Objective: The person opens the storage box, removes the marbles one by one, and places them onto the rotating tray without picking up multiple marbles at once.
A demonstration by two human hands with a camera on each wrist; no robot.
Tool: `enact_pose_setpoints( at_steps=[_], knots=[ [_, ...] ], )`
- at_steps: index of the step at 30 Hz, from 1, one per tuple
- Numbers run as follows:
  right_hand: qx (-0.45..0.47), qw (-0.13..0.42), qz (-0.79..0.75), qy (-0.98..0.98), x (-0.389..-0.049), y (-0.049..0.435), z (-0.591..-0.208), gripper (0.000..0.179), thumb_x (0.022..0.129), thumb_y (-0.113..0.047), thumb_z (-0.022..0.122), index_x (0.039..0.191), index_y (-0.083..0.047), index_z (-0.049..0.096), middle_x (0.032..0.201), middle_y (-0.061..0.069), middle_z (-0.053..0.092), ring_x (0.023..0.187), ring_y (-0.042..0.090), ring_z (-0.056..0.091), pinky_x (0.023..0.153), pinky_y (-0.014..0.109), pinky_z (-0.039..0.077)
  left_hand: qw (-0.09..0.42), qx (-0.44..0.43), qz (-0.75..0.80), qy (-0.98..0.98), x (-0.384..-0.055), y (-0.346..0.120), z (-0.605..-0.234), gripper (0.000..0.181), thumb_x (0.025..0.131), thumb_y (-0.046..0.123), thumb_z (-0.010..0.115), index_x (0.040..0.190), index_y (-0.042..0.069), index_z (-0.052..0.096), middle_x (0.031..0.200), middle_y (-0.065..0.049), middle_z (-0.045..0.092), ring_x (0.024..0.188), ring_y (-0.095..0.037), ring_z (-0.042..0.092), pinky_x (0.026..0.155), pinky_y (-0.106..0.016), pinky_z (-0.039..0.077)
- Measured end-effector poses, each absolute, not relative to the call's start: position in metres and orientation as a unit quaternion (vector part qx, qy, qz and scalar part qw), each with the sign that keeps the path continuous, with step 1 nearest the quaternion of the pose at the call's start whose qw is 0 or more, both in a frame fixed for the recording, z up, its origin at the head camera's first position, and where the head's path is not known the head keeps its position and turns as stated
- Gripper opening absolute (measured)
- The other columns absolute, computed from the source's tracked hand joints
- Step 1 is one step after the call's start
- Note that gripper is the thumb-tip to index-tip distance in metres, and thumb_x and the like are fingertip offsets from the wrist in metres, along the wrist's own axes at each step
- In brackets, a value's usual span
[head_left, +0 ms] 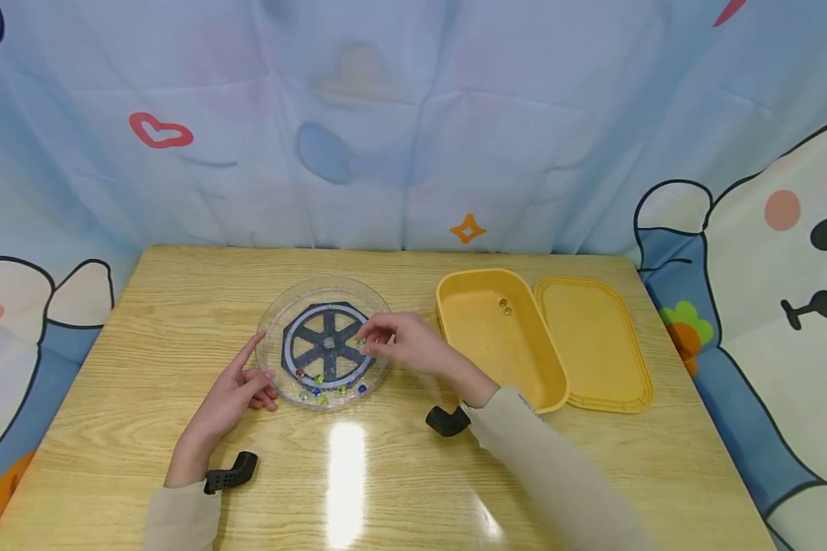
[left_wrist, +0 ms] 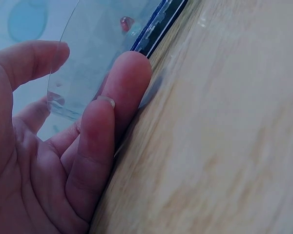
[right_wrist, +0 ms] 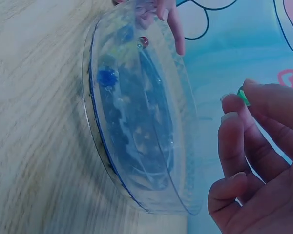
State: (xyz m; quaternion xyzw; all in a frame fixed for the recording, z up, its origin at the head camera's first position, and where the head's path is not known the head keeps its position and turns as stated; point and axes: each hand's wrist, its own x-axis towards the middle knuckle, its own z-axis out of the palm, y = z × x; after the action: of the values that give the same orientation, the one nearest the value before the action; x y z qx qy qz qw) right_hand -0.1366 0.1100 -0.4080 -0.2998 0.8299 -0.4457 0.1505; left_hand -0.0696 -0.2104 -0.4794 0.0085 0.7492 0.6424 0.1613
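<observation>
A round clear dish stands on the table, a dark wheel-like pattern with six spokes showing through its base. Several small glass marbles lie inside near its front edge, among them a blue marble and a red marble. My left hand grips the dish's left wall, thumb over the rim and curled fingers outside; the index finger reaches along the rim. Over the dish's right part, my right hand pinches a green marble between thumb and fingertips, above the rim in the right wrist view.
To the right of the dish is a yellow plastic box with two amber marbles inside. Its flat yellow lid lies against the box's right side. A printed blue curtain hangs behind the wooden table.
</observation>
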Motion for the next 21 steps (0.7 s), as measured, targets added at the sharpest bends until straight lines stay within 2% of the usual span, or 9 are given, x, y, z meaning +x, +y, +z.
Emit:
enact_pose_setpoints(
  at_steps=[12,21],
  knots=[
    [-0.261,0.175,-0.453,0.834,-0.138,0.117,-0.406,0.022,0.096,-0.008,0.067,0.116,-0.001,0.07,0.092,0.0,0.065,0.083,0.017,0.059,0.071,0.03,0.05,0.161,0.008,0.641,0.75,-0.07,-0.21,-0.479,0.07,0.105,0.017,0.053,0.162,0.028,0.013,0.085,-0.018,0.065,0.069,-0.025,0.069,0.065,-0.031,0.054],
    [-0.217,0.127,-0.451,0.857,-0.145,0.15,-0.389,0.016,0.096,-0.009,0.068,0.111,-0.009,0.073,0.089,0.001,0.067,0.08,0.019,0.059,0.068,0.031,0.049,0.161,0.003,0.641,0.751,-0.069,-0.21,-0.479,0.07,0.105,0.016,0.053,0.162,0.028,0.013,0.085,-0.017,0.065,0.069,-0.025,0.069,0.066,-0.03,0.054]
  ],
)
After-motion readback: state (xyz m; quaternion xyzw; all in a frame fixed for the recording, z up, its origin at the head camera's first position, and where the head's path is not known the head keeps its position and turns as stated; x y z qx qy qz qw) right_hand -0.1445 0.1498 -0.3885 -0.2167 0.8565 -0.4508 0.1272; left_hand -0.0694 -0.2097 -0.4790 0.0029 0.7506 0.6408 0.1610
